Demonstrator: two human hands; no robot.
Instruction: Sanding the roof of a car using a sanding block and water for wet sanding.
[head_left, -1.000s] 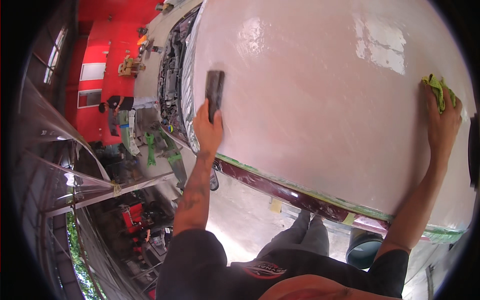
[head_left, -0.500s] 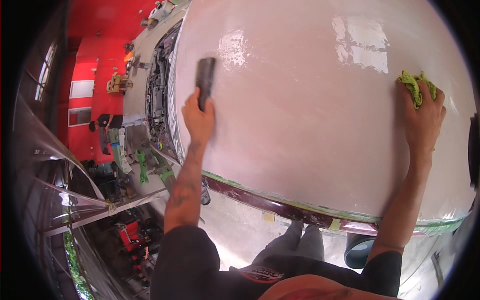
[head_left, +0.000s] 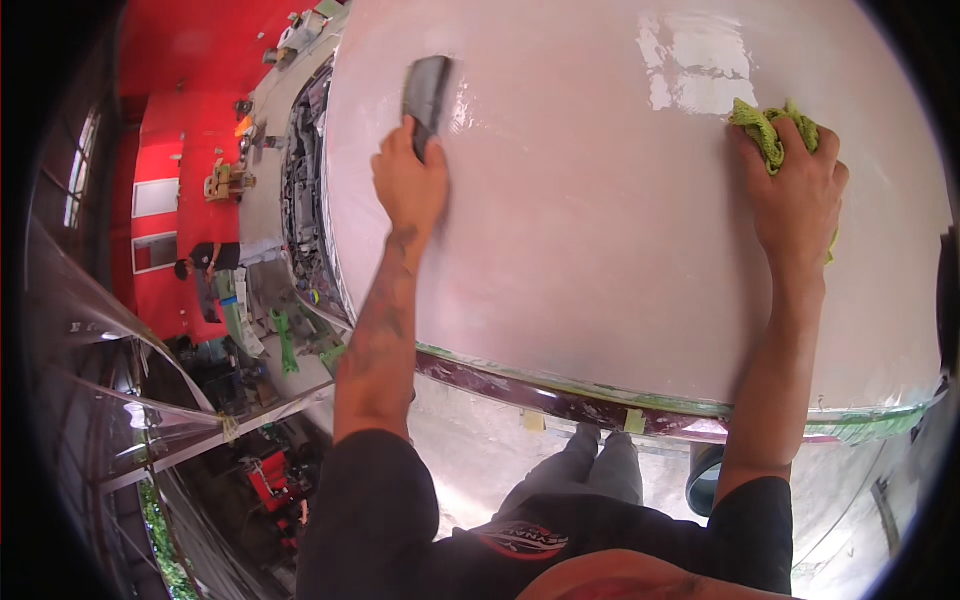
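A wide, wet, pale pinkish car panel (head_left: 580, 230) fills the middle, with bright window reflections on it. At its left part, my left hand (head_left: 410, 185) grips a long dark sanding block (head_left: 428, 100) by its near end. The block lies against the panel, slightly blurred. Over on the right side, my right hand (head_left: 800, 205) is closed around a crumpled yellow-green cloth (head_left: 768, 140) and presses it onto the surface. Part of the cloth is hidden beneath the palm.
Green masking tape (head_left: 690, 405) runs along the panel's near edge above a dark red strip (head_left: 520, 392). A bucket (head_left: 704, 480) stands below on the right. An engine bay (head_left: 305, 190) lies open at the left. Farther left, another person (head_left: 210, 260) stands by a red wall (head_left: 205, 120).
My left hand has pushed the sanding block farther away across the panel. My right hand, with the cloth, has shifted left and a little away from me.
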